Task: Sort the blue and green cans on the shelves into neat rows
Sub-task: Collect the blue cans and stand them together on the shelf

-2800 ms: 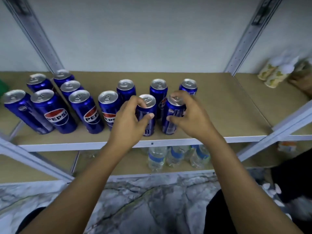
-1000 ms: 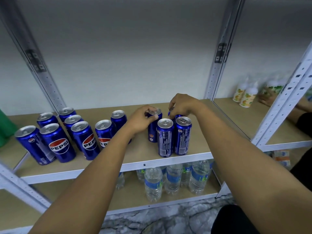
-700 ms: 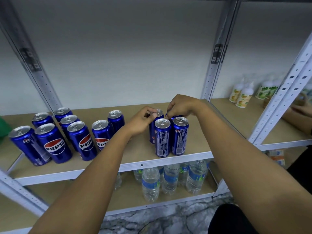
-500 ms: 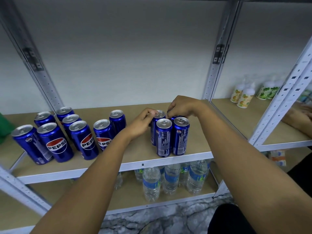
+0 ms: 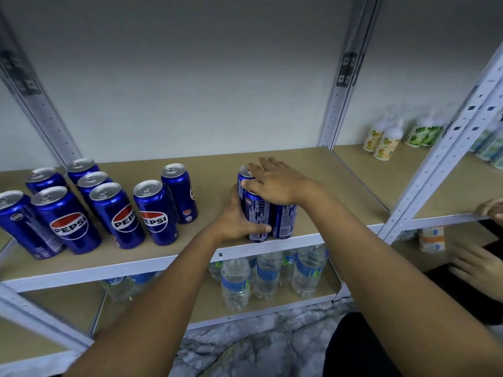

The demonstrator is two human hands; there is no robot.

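We hold a small block of blue cans (image 5: 258, 216) at the shelf (image 5: 313, 186) front: left hand (image 5: 239, 216) wraps its side, right hand (image 5: 277, 183) lies flat on top. Seven cans (image 5: 114, 210) on the left wait, not yet in neat rows.

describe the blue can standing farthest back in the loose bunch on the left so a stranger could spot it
Find the tan shelf board holding blue cans. Left of the two hands, seven cans stand loosely. The one meant is the rearmost can, right beside the left rear upright; only its silver top and upper rim show behind its neighbours.

blue cans (image 5: 117, 216), perhaps green-patterned bottles (image 5: 423, 131)
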